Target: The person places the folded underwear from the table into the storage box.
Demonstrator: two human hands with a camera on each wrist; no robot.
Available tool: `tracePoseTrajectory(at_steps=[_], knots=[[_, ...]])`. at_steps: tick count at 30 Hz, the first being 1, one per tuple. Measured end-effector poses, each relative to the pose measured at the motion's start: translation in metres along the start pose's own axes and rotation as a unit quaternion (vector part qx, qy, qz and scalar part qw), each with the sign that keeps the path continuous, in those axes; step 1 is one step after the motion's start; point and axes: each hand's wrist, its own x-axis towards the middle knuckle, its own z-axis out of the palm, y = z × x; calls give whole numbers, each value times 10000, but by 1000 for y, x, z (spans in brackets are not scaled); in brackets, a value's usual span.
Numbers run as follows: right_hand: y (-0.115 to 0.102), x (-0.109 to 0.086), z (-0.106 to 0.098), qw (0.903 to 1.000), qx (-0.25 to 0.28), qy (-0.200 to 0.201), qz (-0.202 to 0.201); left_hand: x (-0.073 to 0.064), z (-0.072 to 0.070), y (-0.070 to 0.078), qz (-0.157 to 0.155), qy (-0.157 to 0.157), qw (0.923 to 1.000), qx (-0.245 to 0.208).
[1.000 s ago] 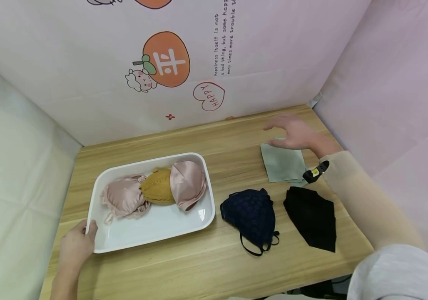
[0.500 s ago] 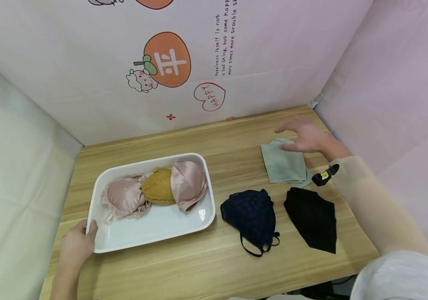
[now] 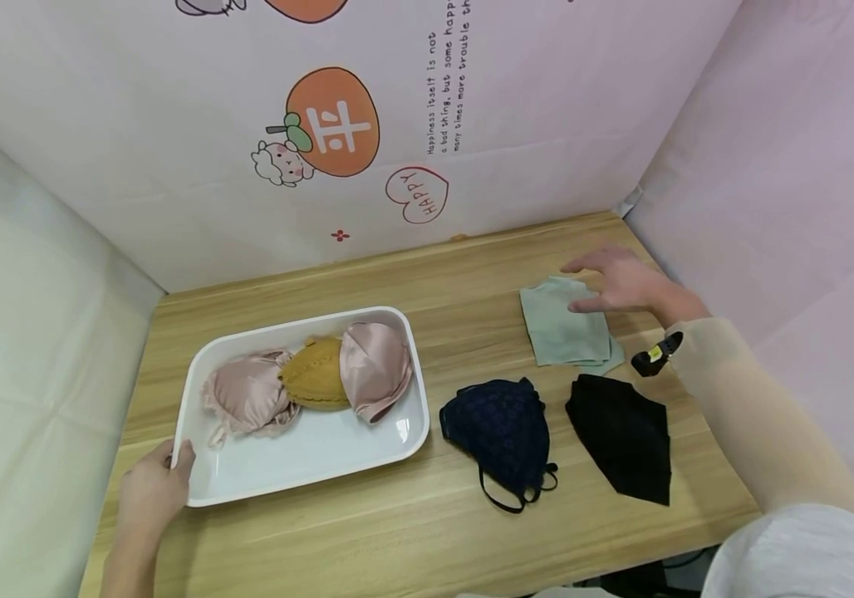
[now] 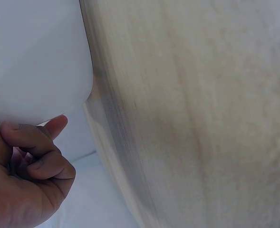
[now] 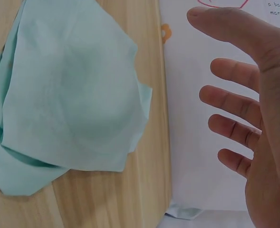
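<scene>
White tray (image 3: pixel 300 459), lower left: gripping its edge with left hand (image 3: pixel 152 492), seemingly steadying it; hovering with right hand (image 3: pixel 627 286), spread and holding nothing, near green cloth (image 3: pixel 563 330), right of centre.

On your table (image 3: pixel 367 540), three bras (image 3: pixel 311 378) lie in the tray (image 3: pixel 307 473). To its right sits another bra (image 3: pixel 502 428), then what may be underpants (image 3: pixel 621 436), with a cloth (image 3: pixel 561 328) behind them.

the place was a small booth, closed in on three sides by pale sheets: a back sheet (image 3: pixel 547 124), a left sheet (image 3: pixel 23 291) and a right sheet (image 3: pixel 793 208) stood round a wood-grain table (image 3: pixel 337 548). a printed orange fruit (image 3: pixel 333 122) and red heart (image 3: pixel 417 194) looked homely, though the kind of building could not be told.
</scene>
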Motion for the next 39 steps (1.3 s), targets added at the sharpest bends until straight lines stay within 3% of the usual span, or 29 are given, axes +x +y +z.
tracePoseTrajectory(at_steps=[13, 25, 39], knots=[[18, -6, 15, 9984, 203, -318, 429, 0, 0, 0, -12, -14, 10000, 7], [25, -9, 24, 9979, 263, -356, 471, 0, 0, -1, -31, -43, 10000, 17], [33, -11, 39, 9953, -189, -697, 642, 0, 2, 0, -40, 16, 10000, -3]])
